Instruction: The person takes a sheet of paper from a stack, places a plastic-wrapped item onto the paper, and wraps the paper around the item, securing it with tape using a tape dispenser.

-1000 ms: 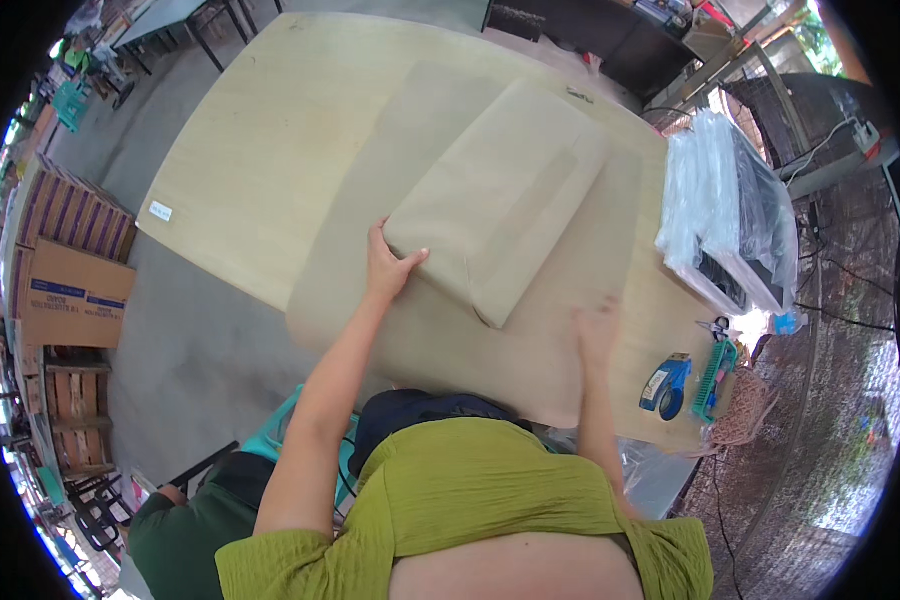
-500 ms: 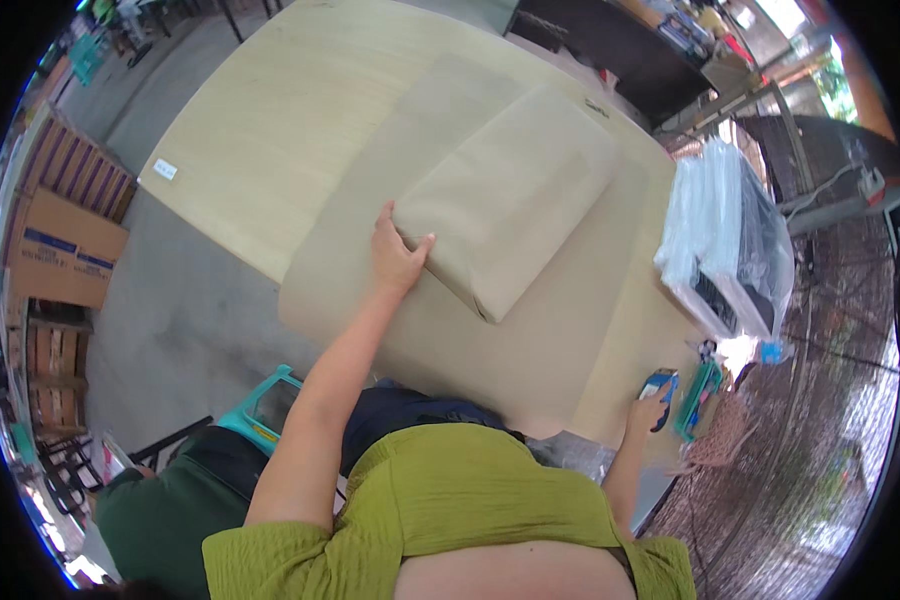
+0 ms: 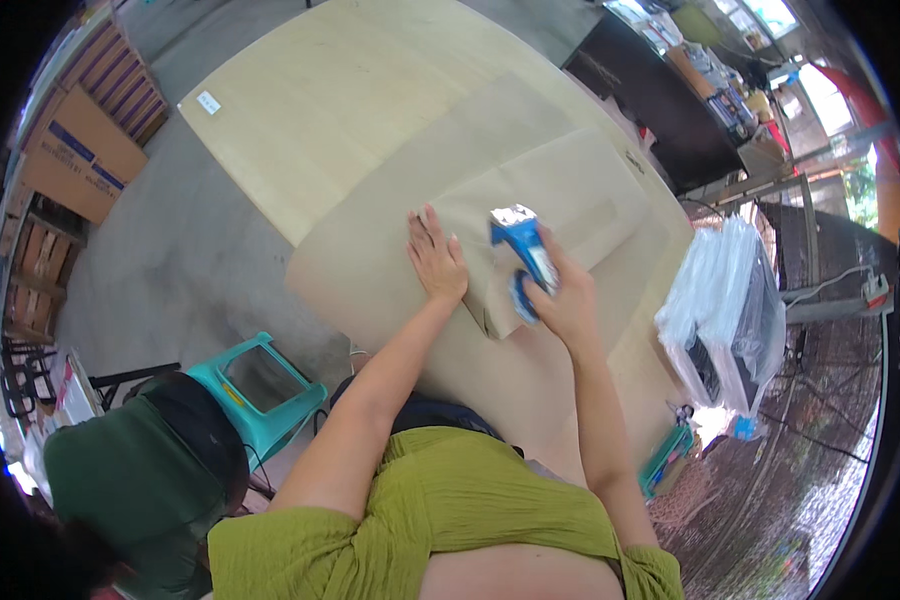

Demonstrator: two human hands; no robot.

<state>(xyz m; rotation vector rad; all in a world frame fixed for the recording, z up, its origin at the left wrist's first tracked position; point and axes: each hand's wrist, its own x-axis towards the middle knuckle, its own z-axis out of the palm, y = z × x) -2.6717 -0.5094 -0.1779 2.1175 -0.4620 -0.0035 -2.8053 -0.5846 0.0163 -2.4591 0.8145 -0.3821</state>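
Observation:
A flat bundle of brown paper [image 3: 560, 180], folded over into a package shape, rests on a larger brown paper sheet [image 3: 370, 260]. Against the package's left edge my left hand [image 3: 438, 262] lies flat, fingers stretched out. Over the package's near part, my right hand [image 3: 567, 300] grips a blue hand tool [image 3: 526, 250] with a shiny silver end. It resembles a hand-held tape dispenser, but its exact kind is unclear. Whether the tool touches the paper I cannot tell.
The sheet lies on a pale wooden table [image 3: 310, 90]. Plastic-wrapped panels [image 3: 715, 310] stand at the right, above a green tray [image 3: 667, 460]. A teal stool [image 3: 255, 395] and a person in dark green [image 3: 135, 470] are at the lower left. Cartons [image 3: 85, 155] stand far left.
My right hand has lifted the blue tool from the table's right edge and brought it over the package. My left hand has flattened at the package edge. The view has shifted.

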